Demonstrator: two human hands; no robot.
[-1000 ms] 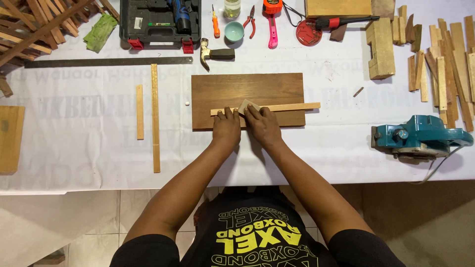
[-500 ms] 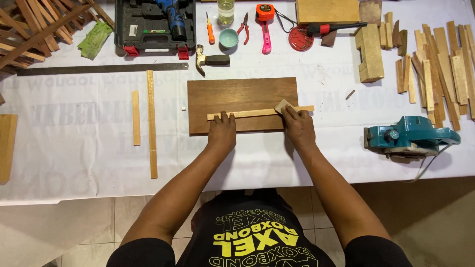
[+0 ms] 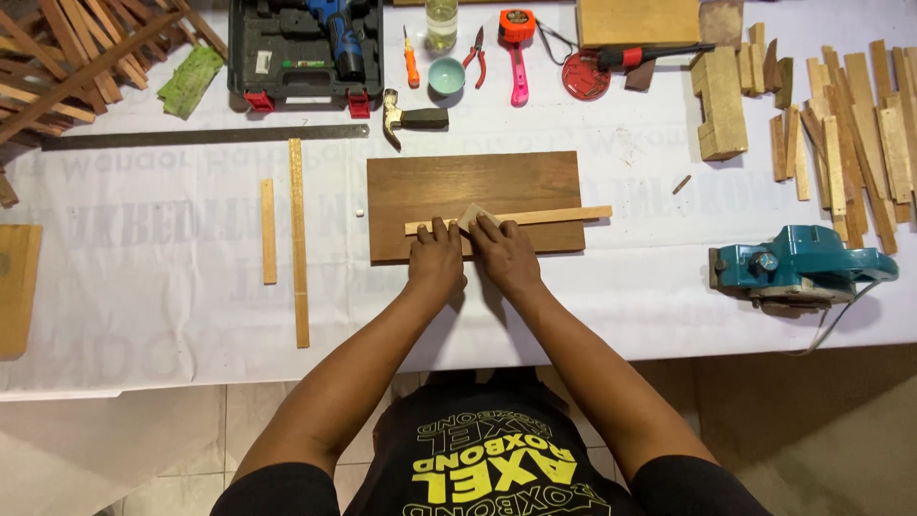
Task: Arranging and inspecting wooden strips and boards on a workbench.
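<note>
On the dark brown board (image 3: 475,204), near the middle of the white-covered table (image 3: 621,296), lies a thin pale wooden strip (image 3: 544,217), running left to right along the board's lower half with its right end jutting just past the board's edge. A small pale block (image 3: 473,217), seemingly a sanding pad, sits tilted on the strip between the two hands. The left hand (image 3: 436,258) lies palm down with its fingers close together, pressing the strip's left part against the board. The right hand (image 3: 507,255) is just beside it, fingers curled over and touching the block's right side, holding it down on the strip; how tight that grip is cannot be told. Both forearms reach up from the bottom of the view. Left of the board, well apart from it, two slim wooden slats (image 3: 298,239) lie upright in the picture, the shorter one to the left. Above them a long metal ruler (image 3: 205,136) runs across the cloth. Just above the board rests a hammer (image 3: 413,118), and beyond it an open tool case (image 3: 304,48) holding a blue drill, an orange screwdriver (image 3: 410,61), a small teal bowl (image 3: 446,75), pliers (image 3: 475,57) and a pink-handled tape measure (image 3: 517,53). To the right sits a teal electric planer (image 3: 798,268), with loose wood offcuts (image 3: 845,124) above it.
</note>
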